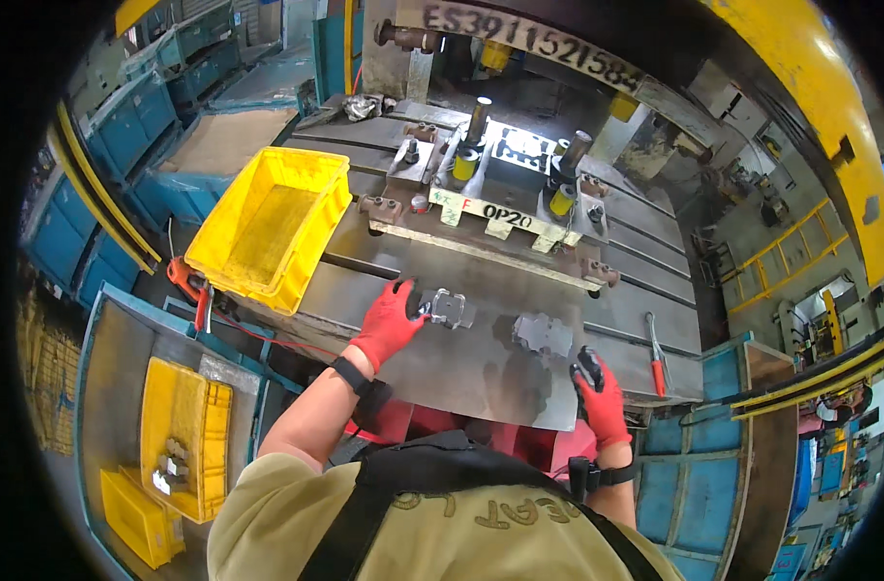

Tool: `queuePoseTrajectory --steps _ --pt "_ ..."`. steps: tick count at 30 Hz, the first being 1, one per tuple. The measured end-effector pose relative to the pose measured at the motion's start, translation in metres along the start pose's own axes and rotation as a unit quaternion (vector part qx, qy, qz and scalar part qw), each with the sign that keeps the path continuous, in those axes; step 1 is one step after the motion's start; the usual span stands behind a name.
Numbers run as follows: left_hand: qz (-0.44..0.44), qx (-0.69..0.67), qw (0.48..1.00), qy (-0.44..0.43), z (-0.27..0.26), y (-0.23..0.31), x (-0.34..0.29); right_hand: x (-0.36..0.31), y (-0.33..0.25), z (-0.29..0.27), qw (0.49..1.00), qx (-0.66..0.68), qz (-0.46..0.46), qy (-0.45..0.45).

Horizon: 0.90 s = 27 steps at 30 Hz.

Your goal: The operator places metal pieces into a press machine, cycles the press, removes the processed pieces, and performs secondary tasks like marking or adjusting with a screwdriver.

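Observation:
My left hand (389,321), in a red glove with dark fingertips, is beside a small stamped metal piece (450,309) on the steel bed. Its thumb and fingers are spread at the piece's left edge; whether they touch it is hard to make out. A flat grey metal blank (543,335) with an irregular outline lies further right. Past that blank's lower right side is my right hand (602,395), gloved in the same way, its fingers apart from the thumb and nothing visible between them.
A press die (505,198) with upright posts stands on the slotted bed ahead. To the left is a yellow bin (268,228); below it, a blue-framed cart (113,334) carries further yellow bins. Red-handled pliers (657,363) lie at the right. A yellow press frame (849,126) curves overhead.

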<state>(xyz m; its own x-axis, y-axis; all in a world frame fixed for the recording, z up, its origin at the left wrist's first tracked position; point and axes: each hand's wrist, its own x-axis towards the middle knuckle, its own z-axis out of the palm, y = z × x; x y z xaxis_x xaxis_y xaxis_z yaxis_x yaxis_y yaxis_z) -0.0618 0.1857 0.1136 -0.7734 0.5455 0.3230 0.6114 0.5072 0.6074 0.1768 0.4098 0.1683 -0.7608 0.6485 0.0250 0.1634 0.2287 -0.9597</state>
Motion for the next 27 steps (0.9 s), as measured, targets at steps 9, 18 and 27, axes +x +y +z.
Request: queuePoseTrajectory --steps 9,18,27 --pt "-0.15 -0.007 0.988 0.037 -0.05 -0.015 -0.053 -0.011 -0.004 0.045 0.987 -0.079 0.002 -0.14" --pt "-0.304 -0.017 0.953 -0.009 -0.045 -0.057 -0.165 -0.021 0.097 -0.056 0.962 -0.167 -0.032 0.213" --pt "-0.401 -0.327 0.852 -0.083 0.058 -0.088 -0.15 -0.023 0.171 -0.03 0.977 0.0 0.175 0.119"
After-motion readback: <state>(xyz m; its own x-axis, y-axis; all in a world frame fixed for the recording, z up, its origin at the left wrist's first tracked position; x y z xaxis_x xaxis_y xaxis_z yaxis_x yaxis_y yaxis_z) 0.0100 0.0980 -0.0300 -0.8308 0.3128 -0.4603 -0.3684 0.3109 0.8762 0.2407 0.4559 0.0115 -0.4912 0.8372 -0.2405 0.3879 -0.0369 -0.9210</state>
